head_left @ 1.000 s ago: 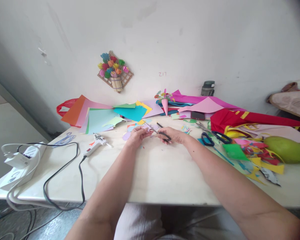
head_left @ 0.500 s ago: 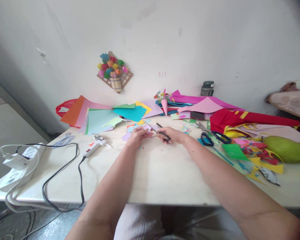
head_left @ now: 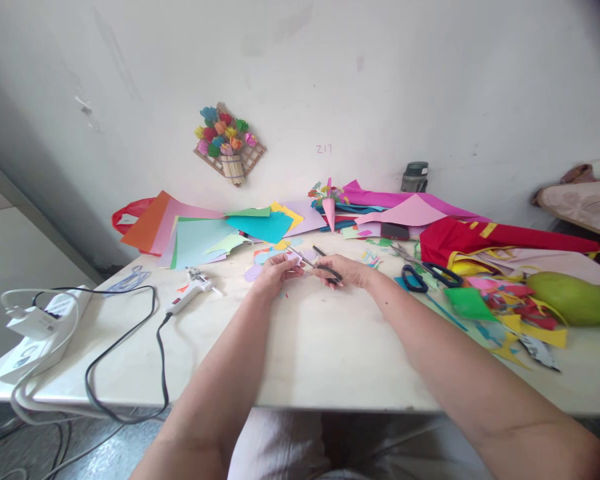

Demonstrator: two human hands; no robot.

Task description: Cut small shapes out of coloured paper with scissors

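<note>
My right hand (head_left: 349,269) grips a pair of scissors (head_left: 303,258) by the dark handles, the blades pointing left and away from me. Close beside the blades, my left hand (head_left: 276,272) is closed in a pinch. A small piece of paper seems to be at its fingertips, mostly hidden by the fingers. Lilac paper circles (head_left: 253,272) and a yellow paper circle (head_left: 281,245) lie just past the left hand. Tiny red bits lie on the table (head_left: 325,353) near it.
At left are a glue gun (head_left: 193,293) with a black cord and a power strip (head_left: 40,337). Coloured paper sheets (head_left: 195,237) lie along the wall. On the right are larger scissors (head_left: 415,277), paper scraps (head_left: 520,300), a phone (head_left: 395,231) and a pink paper cone with flowers (head_left: 330,212).
The fingers of my left hand have shifted slightly at the blades, and a dark red bit seen there earlier no longer shows. My right hand keeps its place with the scissors.
</note>
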